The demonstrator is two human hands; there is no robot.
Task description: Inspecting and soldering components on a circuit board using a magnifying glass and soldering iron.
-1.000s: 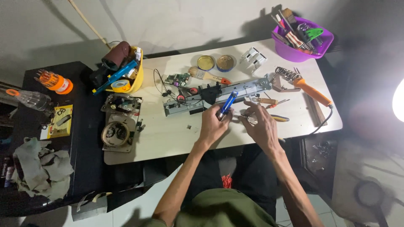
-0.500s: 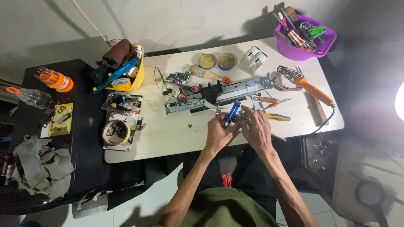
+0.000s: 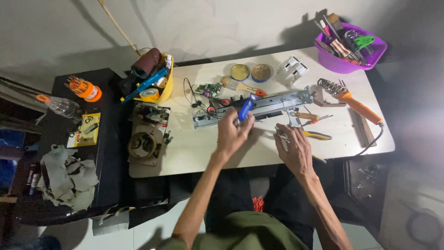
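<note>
My left hand point(image 3: 232, 131) grips a blue-handled screwdriver point(image 3: 246, 107), its handle sticking up over a long grey metal assembly point(image 3: 273, 103) that lies across the white table point(image 3: 194, 148). My right hand point(image 3: 292, 148) rests on the table just right of it, fingers spread, touching a thin tool near yellow-handled pliers point(image 3: 314, 135). A small screwdriver with a wooden handle point(image 3: 303, 115) lies beside the assembly. A green circuit board point(image 3: 208, 89) with wires sits at the assembly's left end.
A purple bowl of tools point(image 3: 349, 46) stands at the back right, an orange-handled soldering iron point(image 3: 354, 104) near it. Two round tins point(image 3: 250, 72) and a white block point(image 3: 293, 67) lie behind. A yellow bowl point(image 3: 155, 83) and dismantled mechanisms point(image 3: 145, 134) are on the left.
My left hand has lifted and swung the blue screwdriver upward and left. My right hand has pulled away from it to the right, down onto the table.
</note>
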